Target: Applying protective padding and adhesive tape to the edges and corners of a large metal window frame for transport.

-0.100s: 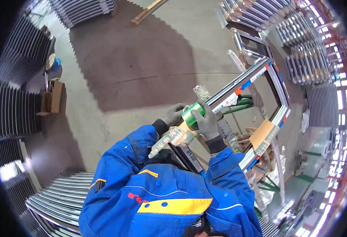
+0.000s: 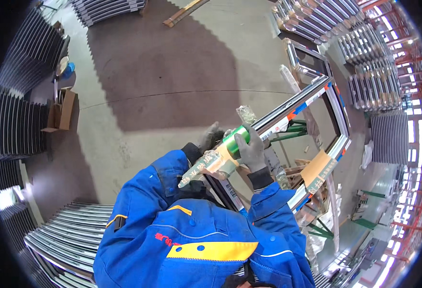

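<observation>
A dark metal window frame (image 2: 287, 108), with white, blue and red film strips along it, stretches from in front of me to the far right. My right hand (image 2: 252, 152), in a grey glove, is closed around a roll of green tape (image 2: 235, 142) over the frame's near-left end. A tan cardboard piece (image 2: 224, 152) and a taped, printed strip (image 2: 199, 170) lie around that end, just below the roll. Left of the roll is my left hand (image 2: 210, 138), also gloved, its fingers raised and apart; its palm side is in shadow. A crumpled clear wrap (image 2: 246, 114) sticks out beyond the frame.
Another tan cardboard piece (image 2: 316, 169) wraps the frame's right side. Green stand legs (image 2: 290, 132) show under it. Stacked frames (image 2: 71, 225) stand at the lower left, more stacks (image 2: 16, 129) along the left. An opened cardboard box (image 2: 67, 110) sits on the floor.
My left hand has come away from the tape roll, slightly to the left, its fingers lifting. The right hand keeps the roll, which has shifted very little. The view has tilted slightly.
</observation>
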A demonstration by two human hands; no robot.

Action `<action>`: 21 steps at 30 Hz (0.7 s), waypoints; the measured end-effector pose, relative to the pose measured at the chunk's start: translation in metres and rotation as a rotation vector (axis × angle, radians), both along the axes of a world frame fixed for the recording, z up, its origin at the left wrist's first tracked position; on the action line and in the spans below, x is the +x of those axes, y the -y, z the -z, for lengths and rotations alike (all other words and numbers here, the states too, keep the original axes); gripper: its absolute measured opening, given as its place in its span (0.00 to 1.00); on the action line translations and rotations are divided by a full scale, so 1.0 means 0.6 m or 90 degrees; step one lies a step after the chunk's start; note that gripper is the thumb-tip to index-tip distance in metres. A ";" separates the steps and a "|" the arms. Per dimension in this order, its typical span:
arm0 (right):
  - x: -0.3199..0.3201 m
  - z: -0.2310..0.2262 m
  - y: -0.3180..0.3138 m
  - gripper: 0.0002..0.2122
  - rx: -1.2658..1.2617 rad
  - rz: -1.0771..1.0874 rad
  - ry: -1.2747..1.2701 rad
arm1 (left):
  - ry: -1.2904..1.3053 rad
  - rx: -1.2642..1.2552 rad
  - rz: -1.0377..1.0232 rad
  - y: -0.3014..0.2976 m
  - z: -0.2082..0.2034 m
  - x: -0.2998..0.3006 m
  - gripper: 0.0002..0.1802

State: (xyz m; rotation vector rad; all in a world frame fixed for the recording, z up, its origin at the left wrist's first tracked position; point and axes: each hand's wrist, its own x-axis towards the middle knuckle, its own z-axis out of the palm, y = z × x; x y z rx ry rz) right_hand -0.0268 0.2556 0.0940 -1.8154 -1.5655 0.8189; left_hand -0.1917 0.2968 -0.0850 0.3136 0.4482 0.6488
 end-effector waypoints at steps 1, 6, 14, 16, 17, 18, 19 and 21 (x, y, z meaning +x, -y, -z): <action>-0.002 0.001 0.000 0.25 0.002 0.007 0.005 | 0.078 -0.045 0.044 0.000 -0.022 -0.014 0.34; -0.020 -0.017 -0.009 0.24 0.053 -0.017 0.085 | 0.007 0.023 0.047 0.006 -0.126 -0.024 0.31; -0.027 -0.023 0.001 0.38 0.130 -0.119 0.202 | -0.056 0.078 -0.011 0.001 -0.139 -0.027 0.21; -0.041 -0.046 0.003 0.45 0.077 -0.157 0.270 | -0.137 0.003 0.024 0.000 -0.227 -0.052 0.20; -0.041 -0.035 0.003 0.45 0.076 -0.159 0.262 | -0.144 0.000 0.022 -0.001 -0.214 -0.054 0.20; -0.040 -0.020 0.002 0.46 0.077 -0.139 0.283 | -0.145 0.002 0.044 -0.004 -0.187 -0.054 0.19; -0.042 -0.012 0.001 0.47 0.078 -0.119 0.304 | -0.146 0.003 0.066 -0.007 -0.161 -0.053 0.18; -0.041 -0.001 0.005 0.46 0.106 -0.113 0.310 | -0.151 -0.004 0.042 -0.010 -0.114 -0.034 0.16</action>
